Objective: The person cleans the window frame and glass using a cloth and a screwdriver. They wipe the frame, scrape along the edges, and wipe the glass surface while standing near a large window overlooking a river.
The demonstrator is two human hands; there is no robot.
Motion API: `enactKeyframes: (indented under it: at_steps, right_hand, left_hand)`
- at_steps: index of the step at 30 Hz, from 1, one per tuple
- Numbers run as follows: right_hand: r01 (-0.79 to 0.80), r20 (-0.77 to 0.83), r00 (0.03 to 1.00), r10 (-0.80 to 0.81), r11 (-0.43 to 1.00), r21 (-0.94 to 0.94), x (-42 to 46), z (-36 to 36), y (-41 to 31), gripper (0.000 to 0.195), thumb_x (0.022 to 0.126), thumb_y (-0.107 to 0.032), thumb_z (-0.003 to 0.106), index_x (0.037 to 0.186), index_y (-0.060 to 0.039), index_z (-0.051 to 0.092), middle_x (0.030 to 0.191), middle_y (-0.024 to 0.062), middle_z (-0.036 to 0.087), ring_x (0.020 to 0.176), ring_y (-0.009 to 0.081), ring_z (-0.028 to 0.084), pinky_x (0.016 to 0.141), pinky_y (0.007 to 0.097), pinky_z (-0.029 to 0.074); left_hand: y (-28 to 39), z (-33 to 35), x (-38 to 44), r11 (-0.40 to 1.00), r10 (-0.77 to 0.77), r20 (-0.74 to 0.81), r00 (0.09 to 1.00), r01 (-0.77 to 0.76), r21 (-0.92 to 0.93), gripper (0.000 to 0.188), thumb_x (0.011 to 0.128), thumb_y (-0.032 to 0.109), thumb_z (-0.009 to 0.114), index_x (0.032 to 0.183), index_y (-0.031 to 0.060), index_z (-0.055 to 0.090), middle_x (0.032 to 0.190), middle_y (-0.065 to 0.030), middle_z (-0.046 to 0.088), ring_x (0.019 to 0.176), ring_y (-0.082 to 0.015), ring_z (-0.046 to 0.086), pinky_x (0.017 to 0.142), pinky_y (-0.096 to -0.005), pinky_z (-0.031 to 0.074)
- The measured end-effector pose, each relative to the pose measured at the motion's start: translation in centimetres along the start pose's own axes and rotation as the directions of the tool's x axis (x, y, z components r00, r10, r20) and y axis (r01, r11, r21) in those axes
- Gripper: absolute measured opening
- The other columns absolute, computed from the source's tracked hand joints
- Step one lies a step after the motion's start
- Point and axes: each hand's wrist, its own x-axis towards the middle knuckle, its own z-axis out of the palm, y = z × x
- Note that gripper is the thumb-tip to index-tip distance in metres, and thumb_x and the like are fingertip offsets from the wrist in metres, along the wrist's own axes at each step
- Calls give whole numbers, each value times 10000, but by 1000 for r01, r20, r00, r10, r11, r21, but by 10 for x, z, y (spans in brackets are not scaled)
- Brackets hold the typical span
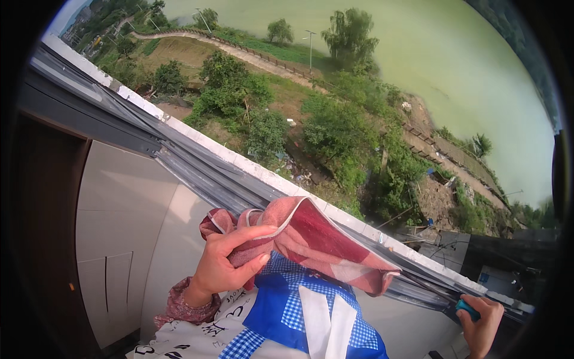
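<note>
My left hand (233, 264) pinches the hem of a red and pink checked towel (314, 242), which spreads out to the right in front of my blue checked apron (318, 305). At the lower right my right hand (482, 318) grips a teal handle (467, 309). A thin dark rod runs from that handle up and left to the towel's right corner; whether it is joined to the towel I cannot tell. Behind the towel lie the metal tracks of a window sill (242, 179).
A white outer ledge (233, 157) runs diagonally past the tracks. Far below it are trees (336, 134), a footpath and green water (448, 58). A pale panelled wall (121, 206) and a dark brown door or panel (40, 224) stand at the left.
</note>
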Motion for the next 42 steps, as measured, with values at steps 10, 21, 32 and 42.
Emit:
enactKeyframes:
  at_steps: [10,21,32,42]
  right_hand:
    - [-162,212,973,94,928,334,4,46,61,267,730,-123,740,974,-15,748,808,109,682,743,240,621,757,326,444]
    - [344,201,908,-368,928,145,71,55,-131,388,830,-47,683,1214,-3,651,724,169,654,587,329,634,552,380,486]
    - [706,81,709,-701,703,-89,149,89,-293,601,874,-88,638,1450,-76,466,708,83,550,480,266,566,442,396,453]
    - [836,-40,444,-895,430,-341,186,163,-361,739,795,-71,578,1507,-67,382,704,113,562,504,229,608,446,357,497]
  left_hand:
    - [-26,16,-29,928,-177,-383,907,24,-371,345,874,47,665,1209,-32,634,1065,-107,697,991,-141,645,890,-289,508]
    - [-69,-75,-29,958,-200,-803,562,-58,-279,290,922,107,594,1179,-28,609,1078,-109,668,1003,-175,622,947,-311,466]
    - [-82,-118,-34,982,-86,-932,353,-130,-140,321,963,125,568,1246,-26,576,1219,-139,611,1101,-213,597,978,-341,475]
    - [-89,-75,-56,961,-178,-858,483,-103,-257,290,923,47,623,1200,-33,597,1198,-105,624,1095,-159,596,993,-312,462]
